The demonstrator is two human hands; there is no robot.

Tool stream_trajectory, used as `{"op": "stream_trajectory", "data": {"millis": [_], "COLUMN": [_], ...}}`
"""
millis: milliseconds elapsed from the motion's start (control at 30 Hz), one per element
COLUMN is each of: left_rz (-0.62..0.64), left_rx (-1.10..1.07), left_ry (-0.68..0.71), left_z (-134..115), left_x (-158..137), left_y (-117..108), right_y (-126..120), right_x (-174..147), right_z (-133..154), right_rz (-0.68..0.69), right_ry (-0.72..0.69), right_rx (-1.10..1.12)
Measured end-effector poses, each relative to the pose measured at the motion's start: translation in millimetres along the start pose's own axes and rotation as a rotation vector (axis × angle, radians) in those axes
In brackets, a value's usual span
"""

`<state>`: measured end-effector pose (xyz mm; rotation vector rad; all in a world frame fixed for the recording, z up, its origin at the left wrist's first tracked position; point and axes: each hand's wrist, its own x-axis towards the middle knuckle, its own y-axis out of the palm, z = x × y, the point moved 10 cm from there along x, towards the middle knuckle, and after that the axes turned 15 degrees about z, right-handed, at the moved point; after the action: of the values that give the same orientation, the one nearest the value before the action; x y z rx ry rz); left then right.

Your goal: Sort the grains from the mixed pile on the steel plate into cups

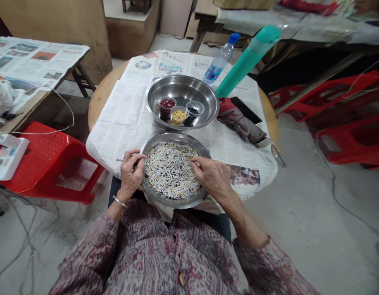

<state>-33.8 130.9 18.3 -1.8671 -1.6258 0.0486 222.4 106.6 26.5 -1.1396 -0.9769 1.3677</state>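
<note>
A round metal tray [176, 202] sits at the table's near edge, filled with mixed beans [172, 170] in white, black, yellow and some dark red. At its left side, my left hand [131, 170] grips the rim, fingers curled and thumb along the edge. My right hand [212, 176] reaches over the right rim with thumb and forefinger pinched together above the beans; whatever is between the fingertips is too small to make out. Just beyond stands a larger metal basin [204, 92] with clear cups of red beans [167, 104], yellow beans [178, 117] and black beans [194, 111].
Newspaper [112, 119] covers the round wooden table [97, 102]. A plastic bottle [221, 59], green tube [249, 61], crumpled cloth [241, 123] and dark phone [246, 110] lie right of the basin. Red stools [51, 159] stand on both sides; cables [333, 188] trail over the floor.
</note>
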Motion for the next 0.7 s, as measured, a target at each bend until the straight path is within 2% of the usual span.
{"op": "stream_trajectory", "data": {"millis": [100,200,333,433,500,600,700], "left_rz": [-0.002,0.001,-0.002,-0.001,0.001,0.002,0.001], "left_rx": [0.000,0.001,0.017,0.018,0.016,0.016,0.018], "left_ry": [0.005,0.003,0.007,0.006,0.009,0.011,0.007], "left_z": [-1,0,-1,-1,-1,-1,-1], "left_x": [0,0,0,0,0,0,0], "left_y": [0,0,0,0,0,0,0], "right_y": [-3,5,31,54,63,67,56], "right_x": [0,3,4,-1,-4,-6,-7], "right_z": [-3,-6,-1,3,4,5,6], "right_rz": [0.001,0.080,0.259,0.411,0.461,0.512,0.451], "right_ry": [-0.005,-0.019,-0.006,0.087,0.115,0.125,0.092], "right_rx": [0.171,0.598,1.215,1.479,1.551,1.530,1.291]}}
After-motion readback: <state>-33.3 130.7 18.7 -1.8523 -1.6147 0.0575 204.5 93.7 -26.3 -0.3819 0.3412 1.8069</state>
